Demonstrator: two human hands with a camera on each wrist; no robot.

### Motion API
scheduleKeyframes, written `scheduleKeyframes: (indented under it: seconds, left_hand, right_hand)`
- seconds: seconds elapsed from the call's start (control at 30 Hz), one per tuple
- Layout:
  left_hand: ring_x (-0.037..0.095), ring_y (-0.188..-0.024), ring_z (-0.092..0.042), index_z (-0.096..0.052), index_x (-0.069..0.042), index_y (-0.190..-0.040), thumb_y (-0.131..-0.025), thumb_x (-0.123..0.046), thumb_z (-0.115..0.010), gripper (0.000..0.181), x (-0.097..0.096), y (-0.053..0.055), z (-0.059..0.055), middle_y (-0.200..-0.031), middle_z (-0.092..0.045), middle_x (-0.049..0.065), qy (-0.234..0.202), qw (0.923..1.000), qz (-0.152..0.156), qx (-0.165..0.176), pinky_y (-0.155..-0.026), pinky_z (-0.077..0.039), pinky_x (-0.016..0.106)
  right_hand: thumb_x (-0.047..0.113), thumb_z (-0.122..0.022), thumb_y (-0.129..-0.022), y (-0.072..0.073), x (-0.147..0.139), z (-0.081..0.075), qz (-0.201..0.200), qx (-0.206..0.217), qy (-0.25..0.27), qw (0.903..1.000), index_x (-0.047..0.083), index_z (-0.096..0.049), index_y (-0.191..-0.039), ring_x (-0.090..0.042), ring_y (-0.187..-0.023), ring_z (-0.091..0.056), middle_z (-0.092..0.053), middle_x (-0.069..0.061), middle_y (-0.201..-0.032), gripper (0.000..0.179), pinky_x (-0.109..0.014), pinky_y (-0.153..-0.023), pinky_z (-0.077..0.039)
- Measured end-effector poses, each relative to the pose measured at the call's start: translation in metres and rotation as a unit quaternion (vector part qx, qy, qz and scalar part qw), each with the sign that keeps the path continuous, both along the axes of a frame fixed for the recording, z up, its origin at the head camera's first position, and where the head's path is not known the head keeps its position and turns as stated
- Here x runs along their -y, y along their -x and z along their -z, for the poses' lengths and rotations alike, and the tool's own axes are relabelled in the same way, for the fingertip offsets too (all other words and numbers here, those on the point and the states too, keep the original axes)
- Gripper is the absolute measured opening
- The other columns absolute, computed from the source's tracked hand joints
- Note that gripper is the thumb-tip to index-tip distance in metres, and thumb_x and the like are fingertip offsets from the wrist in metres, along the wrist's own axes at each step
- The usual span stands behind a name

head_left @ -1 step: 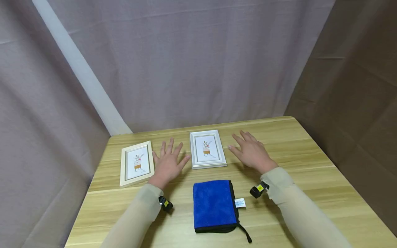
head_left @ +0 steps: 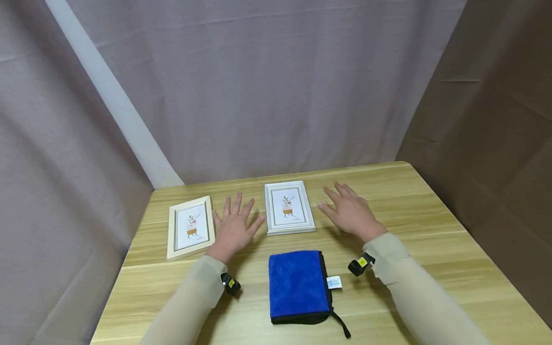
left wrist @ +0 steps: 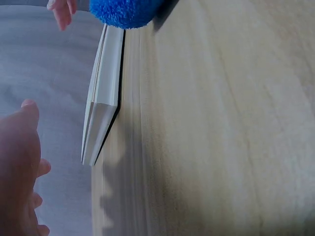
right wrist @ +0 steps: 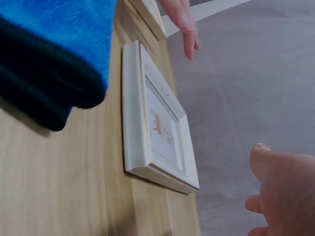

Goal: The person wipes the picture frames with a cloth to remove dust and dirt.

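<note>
Fingers (head_left: 236, 205) loosely spread, holding nothing, my left hand (head_left: 232, 232) and right hand (head_left: 351, 214) hover either side of the silver-white frame (head_left: 289, 208).

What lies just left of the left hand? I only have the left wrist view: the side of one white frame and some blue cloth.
Observer: A second one, a cream frame, lies on the table just left of the left hand.
Operator: And the white frame, is it face up?
Observer: Yes, the head view shows its flower print facing up.
Operator: Anything sticking out of the blue cloth that I can't see?
Observer: A white tag sticks out from its right edge, as the head view shows it.
</note>
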State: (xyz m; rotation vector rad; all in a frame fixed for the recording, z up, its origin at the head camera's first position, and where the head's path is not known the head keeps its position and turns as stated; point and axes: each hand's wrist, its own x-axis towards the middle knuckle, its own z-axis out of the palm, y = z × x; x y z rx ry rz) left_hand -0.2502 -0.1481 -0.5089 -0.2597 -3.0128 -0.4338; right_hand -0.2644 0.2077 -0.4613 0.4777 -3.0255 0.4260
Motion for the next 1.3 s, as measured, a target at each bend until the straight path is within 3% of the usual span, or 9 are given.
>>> scheduleKeyframes:
  seconds: [0.13, 0.27, 0.37, 0.43, 0.5, 0.7, 0.9, 1.1, 1.3]
  left_hand:
    - [0.043, -0.168, -0.003, -0.036, -0.028, -0.174, -0.11, -0.073, -0.04, 0.078, -0.001, 0.0, -0.002, -0.184, -0.007, 0.007, -0.012, 0.9999, 0.006, -0.007, -0.121, -0.008, 0.086]
    - [0.043, -0.165, -0.023, -0.042, -0.02, -0.171, -0.113, -0.065, -0.045, 0.074, -0.006, 0.001, -0.002, -0.181, -0.024, 0.012, -0.077, 0.9965, 0.027, -0.017, -0.125, -0.022, 0.077]
    - [0.04, -0.148, -0.052, -0.053, -0.009, -0.162, -0.115, -0.052, -0.053, 0.064, -0.011, 0.002, 0.0, -0.166, -0.049, 0.018, -0.17, 0.9843, 0.049, -0.001, -0.12, -0.043, 0.063]
    - [0.037, -0.13, -0.067, -0.06, -0.004, -0.154, -0.115, -0.041, -0.059, 0.054, -0.013, 0.002, 0.002, -0.15, -0.063, 0.018, -0.224, 0.9726, 0.063, 0.009, -0.11, -0.055, 0.055]
    - [0.032, -0.115, -0.074, -0.065, -0.002, -0.148, -0.114, -0.035, -0.063, 0.047, -0.015, 0.003, 0.005, -0.139, -0.069, 0.017, -0.249, 0.9655, 0.075, 0.014, -0.1, -0.061, 0.049]
    - [0.024, -0.106, -0.073, -0.071, -0.002, -0.142, -0.111, -0.03, -0.069, 0.042, -0.021, 0.005, 0.016, -0.13, -0.07, 0.015, -0.251, 0.9626, 0.103, -0.003, -0.094, -0.062, 0.042]
    - [0.021, -0.101, -0.068, -0.068, -0.002, -0.146, -0.11, -0.031, -0.072, 0.047, -0.026, 0.003, 0.021, -0.129, -0.068, 0.014, -0.249, 0.9638, 0.095, 0.012, -0.091, -0.061, 0.041]
    - [0.019, -0.097, -0.065, -0.065, -0.005, -0.15, -0.109, -0.034, -0.073, 0.051, -0.034, 0.0, 0.025, -0.124, -0.069, 0.011, -0.234, 0.9683, 0.085, 0.023, -0.09, -0.06, 0.04]
    - [0.015, -0.087, -0.059, -0.061, -0.011, -0.157, -0.108, -0.036, -0.073, 0.056, -0.038, -0.002, 0.028, -0.103, -0.066, 0.0, -0.197, 0.9762, 0.089, 0.013, -0.081, -0.054, 0.036]
  right_hand:
    - [0.058, -0.045, -0.115, -0.002, -0.001, -0.004, 0.0, -0.004, 0.005, 1.0, 0.009, -0.047, -0.167, -0.055, -0.158, -0.03, -0.032, -0.031, -0.173, 0.072, -0.083, -0.114, -0.034]
    - [0.053, -0.055, -0.114, -0.009, -0.001, -0.015, -0.003, -0.001, 0.04, 0.9992, 0.005, -0.056, -0.16, -0.051, -0.134, -0.06, -0.058, -0.031, -0.152, 0.066, -0.072, -0.106, -0.051]
    - [0.048, -0.062, -0.112, -0.016, 0.004, -0.019, -0.024, 0.029, 0.072, 0.9967, 0.003, -0.065, -0.151, -0.034, -0.102, -0.074, -0.074, -0.021, -0.126, 0.059, -0.055, -0.088, -0.062]
    - [0.044, -0.065, -0.111, -0.021, 0.009, -0.018, -0.05, 0.056, 0.087, 0.9934, 0.002, -0.07, -0.144, -0.022, -0.089, -0.072, -0.078, -0.012, -0.113, 0.053, -0.045, -0.079, -0.061]
    - [0.04, -0.068, -0.11, -0.027, 0.014, -0.015, -0.077, 0.079, 0.094, 0.9894, 0.002, -0.074, -0.138, -0.014, -0.084, -0.068, -0.078, -0.005, -0.105, 0.047, -0.039, -0.075, -0.059]
    - [0.036, -0.076, -0.106, -0.047, 0.035, -0.007, -0.139, 0.13, 0.087, 0.9779, 0.003, -0.076, -0.132, -0.017, -0.093, -0.071, -0.078, -0.004, -0.107, 0.041, -0.043, -0.085, -0.063]
    - [0.043, -0.079, -0.103, -0.064, 0.052, 0.003, -0.177, 0.135, 0.043, 0.9739, 0.006, -0.076, -0.131, -0.023, -0.105, -0.073, -0.078, -0.007, -0.118, 0.046, -0.05, -0.095, -0.062]
    - [0.05, -0.079, -0.101, -0.073, 0.065, 0.014, -0.234, 0.093, -0.017, 0.9677, 0.011, -0.079, -0.128, -0.012, -0.092, -0.068, -0.074, 0.002, -0.11, 0.047, -0.041, -0.086, -0.061]
    - [0.045, -0.085, -0.098, -0.078, 0.069, 0.021, -0.223, 0.115, -0.021, 0.9678, 0.011, -0.079, -0.122, -0.009, -0.084, -0.062, -0.071, 0.004, -0.1, 0.042, -0.038, -0.08, -0.059]
